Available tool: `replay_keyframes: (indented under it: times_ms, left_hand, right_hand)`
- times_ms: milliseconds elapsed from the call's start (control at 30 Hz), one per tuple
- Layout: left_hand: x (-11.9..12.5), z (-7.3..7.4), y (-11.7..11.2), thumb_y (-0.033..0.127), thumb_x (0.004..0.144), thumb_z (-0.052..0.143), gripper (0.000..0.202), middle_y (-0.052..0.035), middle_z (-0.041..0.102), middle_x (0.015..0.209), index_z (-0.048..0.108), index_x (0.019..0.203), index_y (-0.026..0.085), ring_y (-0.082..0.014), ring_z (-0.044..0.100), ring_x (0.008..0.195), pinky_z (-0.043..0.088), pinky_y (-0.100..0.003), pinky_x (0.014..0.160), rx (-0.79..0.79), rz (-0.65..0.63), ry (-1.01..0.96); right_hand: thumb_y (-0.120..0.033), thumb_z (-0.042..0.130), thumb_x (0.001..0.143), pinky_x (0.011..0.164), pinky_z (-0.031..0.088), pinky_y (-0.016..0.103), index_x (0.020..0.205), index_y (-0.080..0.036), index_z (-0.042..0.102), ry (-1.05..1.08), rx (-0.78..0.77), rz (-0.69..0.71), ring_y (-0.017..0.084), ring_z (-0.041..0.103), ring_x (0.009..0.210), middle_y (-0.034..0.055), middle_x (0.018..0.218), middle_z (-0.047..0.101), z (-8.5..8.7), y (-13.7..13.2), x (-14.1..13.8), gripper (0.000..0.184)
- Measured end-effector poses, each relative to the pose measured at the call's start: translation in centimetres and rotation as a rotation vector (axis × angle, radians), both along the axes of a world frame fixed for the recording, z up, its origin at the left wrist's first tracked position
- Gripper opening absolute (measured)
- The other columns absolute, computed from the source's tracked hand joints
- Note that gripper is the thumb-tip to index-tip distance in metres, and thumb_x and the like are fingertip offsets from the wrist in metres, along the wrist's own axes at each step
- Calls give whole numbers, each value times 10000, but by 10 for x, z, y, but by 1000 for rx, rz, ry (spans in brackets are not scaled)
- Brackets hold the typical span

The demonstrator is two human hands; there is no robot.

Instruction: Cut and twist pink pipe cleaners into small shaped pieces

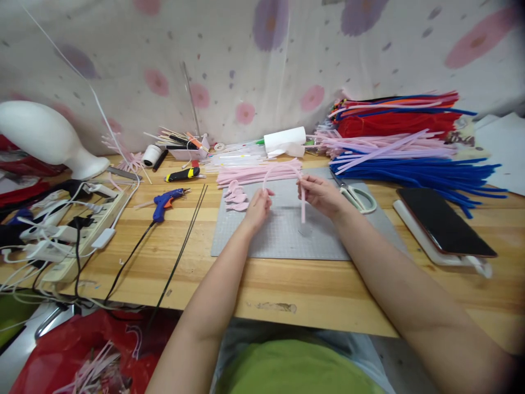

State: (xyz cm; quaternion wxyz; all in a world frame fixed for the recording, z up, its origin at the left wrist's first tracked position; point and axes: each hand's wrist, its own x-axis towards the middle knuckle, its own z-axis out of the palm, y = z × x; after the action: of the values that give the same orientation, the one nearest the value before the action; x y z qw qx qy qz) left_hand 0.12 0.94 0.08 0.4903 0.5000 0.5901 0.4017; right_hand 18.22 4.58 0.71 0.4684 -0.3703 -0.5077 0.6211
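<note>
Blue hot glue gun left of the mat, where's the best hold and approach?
Likely its handle, from above on the near-left side. The hot glue gun lies flat on its side on the table, nozzle pointing right toward the cutting mat, so keep off that tip. The black cord trails from the handle's base toward the table edge; approach beside it, not across.

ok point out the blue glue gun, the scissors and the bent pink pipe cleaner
blue plastic hot glue gun [165, 200], head view, on its body
pale-handled metal scissors [349, 191], head view, near the pivot
bent pink fuzzy pipe cleaner [303, 210], head view, on its straight lower end
</note>
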Motion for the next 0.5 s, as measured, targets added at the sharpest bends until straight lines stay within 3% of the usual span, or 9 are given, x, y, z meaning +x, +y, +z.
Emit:
replay_keyframes:
  times_ms: [33, 100, 233, 333, 500]
  left_hand:
    - [6, -2, -1, 322, 883, 312, 271, 48, 424, 549, 538, 879, 173, -58, 391, 440, 401, -206, 538, -48, -95, -148]
    - [11, -7, -2, 229, 857, 366, 205, 24, 490, 563, 542, 818, 132, -64, 452, 450, 437, -239, 569, -197, -250, -360]
    - [5, -10, -3, 188, 845, 384, 223, -122, 653, 874, 575, 900, 88, -160, 632, 756, 463, -351, 784, -373, -474, -610]
    - [-1, -7, -3, 213, 850, 403, 236, -139, 656, 959, 573, 969, 99, -185, 641, 820, 451, -394, 835, -411, -541, -641]
    - [-2, -6, -4, 206, 858, 410, 231, -130, 667, 925, 572, 982, 99, -165, 645, 795, 448, -403, 864, -446, -553, -600]
  right_hand:
    - [-391, 671, 620, 514, 343, 237, 711, -190, 529, 3, 7, 7, 75, 385, 508, -42, 584, 429, -3, 0, -4, 263]
    - [-391, 672, 629, 508, 332, 226, 699, -189, 517, 0, 30, 7, 70, 384, 508, -43, 590, 439, -9, 0, -10, 264]
    - [-406, 653, 654, 499, 322, 215, 688, -190, 492, -39, 90, -23, 65, 379, 498, -51, 580, 438, -16, 1, -14, 272]
    - [-416, 648, 659, 500, 330, 214, 708, -190, 492, -53, 103, -43, 63, 393, 499, -53, 590, 447, -17, 1, -16, 279]
    - [-411, 652, 661, 508, 340, 217, 707, -191, 474, -73, 128, -31, 68, 414, 508, -53, 584, 463, -17, -2, -20, 286]
